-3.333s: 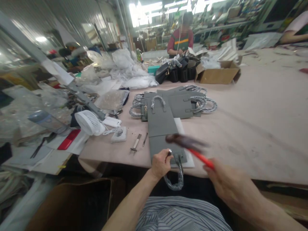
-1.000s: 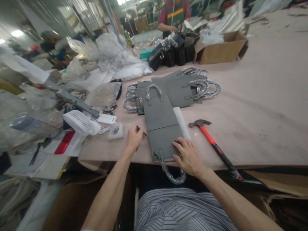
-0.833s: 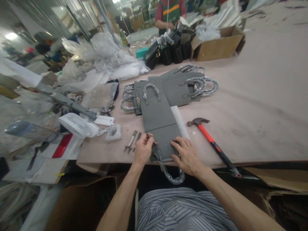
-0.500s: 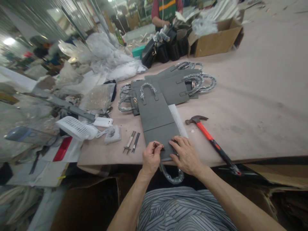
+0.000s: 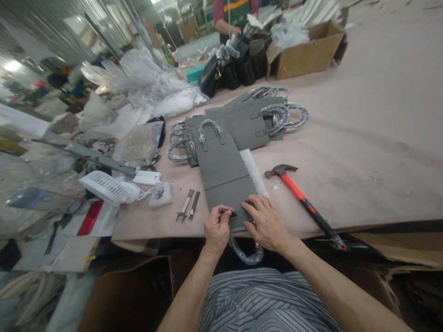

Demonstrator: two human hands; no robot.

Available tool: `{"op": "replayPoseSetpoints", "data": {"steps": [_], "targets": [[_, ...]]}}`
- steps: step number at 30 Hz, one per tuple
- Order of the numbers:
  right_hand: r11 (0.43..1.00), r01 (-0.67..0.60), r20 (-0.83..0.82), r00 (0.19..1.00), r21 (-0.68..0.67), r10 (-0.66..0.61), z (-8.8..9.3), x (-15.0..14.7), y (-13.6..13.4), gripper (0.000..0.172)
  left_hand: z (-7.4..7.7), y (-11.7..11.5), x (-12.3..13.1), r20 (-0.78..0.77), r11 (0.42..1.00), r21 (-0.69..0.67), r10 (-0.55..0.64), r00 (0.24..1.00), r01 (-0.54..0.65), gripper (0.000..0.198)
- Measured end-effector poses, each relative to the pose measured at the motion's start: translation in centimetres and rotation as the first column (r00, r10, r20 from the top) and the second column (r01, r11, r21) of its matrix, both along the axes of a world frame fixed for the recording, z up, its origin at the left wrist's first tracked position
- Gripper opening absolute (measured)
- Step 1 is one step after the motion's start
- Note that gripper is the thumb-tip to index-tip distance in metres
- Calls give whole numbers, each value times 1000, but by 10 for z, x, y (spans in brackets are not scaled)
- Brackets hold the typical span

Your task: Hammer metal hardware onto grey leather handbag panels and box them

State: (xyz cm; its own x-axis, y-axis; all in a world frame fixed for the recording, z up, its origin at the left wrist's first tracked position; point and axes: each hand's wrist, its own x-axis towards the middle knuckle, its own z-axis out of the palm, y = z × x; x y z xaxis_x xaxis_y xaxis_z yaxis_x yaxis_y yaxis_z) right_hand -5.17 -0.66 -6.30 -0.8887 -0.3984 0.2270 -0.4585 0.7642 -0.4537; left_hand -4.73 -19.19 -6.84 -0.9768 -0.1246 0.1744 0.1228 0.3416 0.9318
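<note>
A grey bag panel (image 5: 223, 163) with plastic-wrapped handles lies lengthwise before me, its near handle (image 5: 247, 255) hanging past the table edge. My left hand (image 5: 217, 228) is closed in a pinch on a small dark metal punch (image 5: 226, 211), held low and slanted over the panel's near part. My right hand (image 5: 265, 221) rests on the panel's near right side, fingers spread and pressing down. A white board (image 5: 254, 170) shows from under the panel. To the right lies a claw hammer (image 5: 290, 184) with a red and black handle.
Two slim metal tools (image 5: 188, 205) lie left of the panel. More grey panels (image 5: 249, 122) are stacked behind it. A white fan (image 5: 107, 186) and plastic bags (image 5: 138, 138) crowd the left. Black bags (image 5: 235, 69), a cardboard box (image 5: 308, 53) and another person (image 5: 235, 18) are farther back.
The punch in my left hand has tipped to a lower slant, its end pointing right across the panel. My right hand stays in place. The view has shifted slightly.
</note>
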Motion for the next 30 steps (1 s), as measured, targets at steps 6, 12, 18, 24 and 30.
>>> {"op": "replayPoseSetpoints", "data": {"steps": [6,12,18,24,30], "targets": [[1000,7,0,1000,-7,-7,-1,0,0,45,2,-2,-2,-44,995,-74,-67,997,63,14],[1000,1,-9,1000,-1,-1,-2,0,0,46,1,-5,-12,-133,966,-195,-199,971,172,14],[991,16,-35,999,-134,-21,-1,-8,13,36,-1,-8,-15,-134,953,-219,-243,961,211,15],[874,457,-30,888,167,-459,7,-20,80,39,-6,-8,-13,-171,952,-223,-252,952,212,13],[756,649,636,550,83,-542,20,-27,112,5,-10,-6,-14,-200,932,-280,-293,935,232,16]]}}
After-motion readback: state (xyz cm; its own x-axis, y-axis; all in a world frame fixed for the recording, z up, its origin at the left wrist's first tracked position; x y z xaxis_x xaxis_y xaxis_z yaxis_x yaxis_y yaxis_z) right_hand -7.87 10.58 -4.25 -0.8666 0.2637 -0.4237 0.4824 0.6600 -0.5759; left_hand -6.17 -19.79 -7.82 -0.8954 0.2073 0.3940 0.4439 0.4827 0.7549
